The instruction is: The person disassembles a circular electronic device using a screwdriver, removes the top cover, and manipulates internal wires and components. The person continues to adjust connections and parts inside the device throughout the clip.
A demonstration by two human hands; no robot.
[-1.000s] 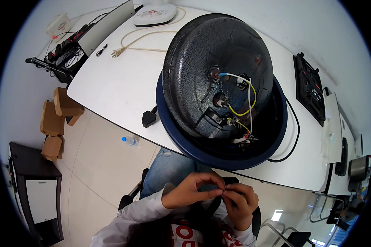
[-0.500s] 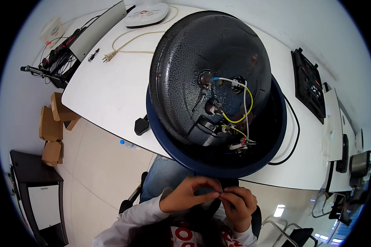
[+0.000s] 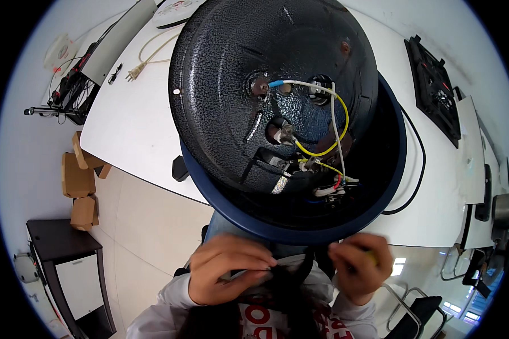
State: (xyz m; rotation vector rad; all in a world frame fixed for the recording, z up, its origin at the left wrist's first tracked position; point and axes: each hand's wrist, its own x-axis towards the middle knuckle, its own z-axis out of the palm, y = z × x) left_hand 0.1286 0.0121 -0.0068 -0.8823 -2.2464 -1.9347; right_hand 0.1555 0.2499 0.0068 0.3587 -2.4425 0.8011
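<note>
Below the rim of a dark blue round housing (image 3: 300,233), both hands are in front of my chest. My left hand (image 3: 226,268) has its thumb and fingertips drawn together; whatever lies between them is too small to make out. Apart from it on the right, my right hand (image 3: 362,268) is smeared by motion, its fingers curled, and a small yellow spot (image 3: 372,257) shows among them. A black speckled metal shell (image 3: 226,85) leans tilted in the housing. On its underside, a white wire (image 3: 311,85) and a yellow wire (image 3: 322,153) run between metal terminals (image 3: 288,134).
The housing stands at the front edge of a white table (image 3: 133,124). A beige plug with cord (image 3: 136,72) lies at the left, a black plug (image 3: 180,168) beside the housing. A black cable (image 3: 421,169) and an open black tool case (image 3: 435,90) are at the right.
My hands have come apart from a joined pinch, the right going right and the left going left. The head view has shifted, so the shell and housing appear larger and closer.
</note>
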